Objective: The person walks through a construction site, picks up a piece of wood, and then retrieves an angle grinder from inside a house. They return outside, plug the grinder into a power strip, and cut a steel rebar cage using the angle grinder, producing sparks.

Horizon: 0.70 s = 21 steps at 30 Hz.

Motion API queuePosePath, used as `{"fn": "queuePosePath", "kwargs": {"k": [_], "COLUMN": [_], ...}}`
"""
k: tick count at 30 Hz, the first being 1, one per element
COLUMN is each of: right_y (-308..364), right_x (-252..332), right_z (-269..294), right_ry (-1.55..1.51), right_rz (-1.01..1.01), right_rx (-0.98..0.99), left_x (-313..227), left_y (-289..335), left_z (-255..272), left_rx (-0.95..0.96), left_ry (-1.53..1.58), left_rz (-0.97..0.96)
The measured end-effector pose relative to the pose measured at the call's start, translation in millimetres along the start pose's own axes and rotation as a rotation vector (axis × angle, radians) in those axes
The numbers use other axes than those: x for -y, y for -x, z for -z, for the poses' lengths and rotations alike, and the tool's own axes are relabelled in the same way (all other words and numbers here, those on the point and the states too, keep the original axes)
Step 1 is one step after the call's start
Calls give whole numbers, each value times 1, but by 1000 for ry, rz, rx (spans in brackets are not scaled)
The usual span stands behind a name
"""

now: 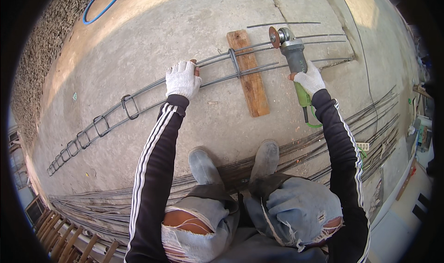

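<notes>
My right hand, in a white fingerless glove, is closed around the green and dark grey body of an angle grinder. The grinder's reddish-brown disc meets the far long bar of a steel rebar cage. My left hand, gloved the same way, grips that far bar left of the plank. Square stirrups ring the cage, crowded toward its left end; one stirrup sits over a wooden plank that lies under the bars. Whether the disc is spinning cannot be told.
A loose steel rod lies beyond the grinder. Bundles of long thin rods stretch across the concrete floor beneath my boots. The grinder's green cord trails near a power strip. A blue hose curves at far left.
</notes>
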State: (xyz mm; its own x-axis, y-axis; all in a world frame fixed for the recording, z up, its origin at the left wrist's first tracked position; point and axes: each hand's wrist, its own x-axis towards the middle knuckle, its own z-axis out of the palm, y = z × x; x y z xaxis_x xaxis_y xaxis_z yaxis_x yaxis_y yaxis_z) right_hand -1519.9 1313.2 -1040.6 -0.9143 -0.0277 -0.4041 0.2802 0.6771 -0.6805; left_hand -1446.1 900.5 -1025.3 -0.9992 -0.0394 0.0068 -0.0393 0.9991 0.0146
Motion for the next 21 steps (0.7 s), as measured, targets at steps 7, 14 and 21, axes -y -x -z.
{"fn": "queuePosePath", "kwargs": {"k": [7, 14, 21], "right_y": [-1, -2, 3], "right_x": [1, 3, 0], "right_z": [2, 3, 1], "right_ry": [52, 41, -4], "right_rz": [9, 40, 54], "right_rx": [-22, -31, -38], "left_x": [0, 1, 1], "left_y": [-1, 0, -1], "left_z": [-3, -4, -8], "left_rx": [-30, -48, -93], "left_ry": [12, 2, 7], "left_rz": [10, 1, 1]}}
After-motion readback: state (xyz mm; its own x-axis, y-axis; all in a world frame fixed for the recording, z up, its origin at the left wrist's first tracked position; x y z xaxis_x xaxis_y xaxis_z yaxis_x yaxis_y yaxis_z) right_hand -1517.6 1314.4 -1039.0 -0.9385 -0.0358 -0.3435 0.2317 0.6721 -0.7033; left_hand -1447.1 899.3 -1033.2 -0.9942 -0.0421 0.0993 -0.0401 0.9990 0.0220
